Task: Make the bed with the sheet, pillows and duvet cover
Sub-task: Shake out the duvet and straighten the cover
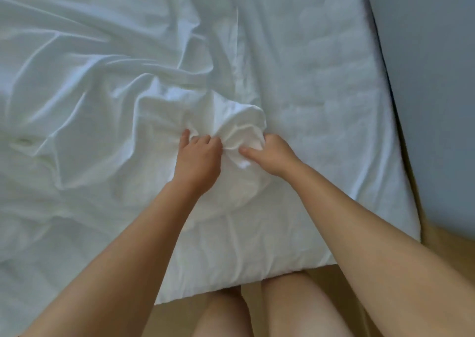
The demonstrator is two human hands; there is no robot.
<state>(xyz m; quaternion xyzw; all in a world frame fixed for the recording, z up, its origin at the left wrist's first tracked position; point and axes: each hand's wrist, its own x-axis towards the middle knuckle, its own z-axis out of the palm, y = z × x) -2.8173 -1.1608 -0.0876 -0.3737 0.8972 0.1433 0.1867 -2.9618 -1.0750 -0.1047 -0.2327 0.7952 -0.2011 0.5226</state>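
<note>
A plain grey-blue wall [437, 79] runs down the right side, meeting a light wooden floor [442, 230] at the lower right. A white quilted mattress [321, 79] lies just beside the wall, in soft, even light.

Bedroom: mattress [321, 84], wooden floor [318, 280]
</note>
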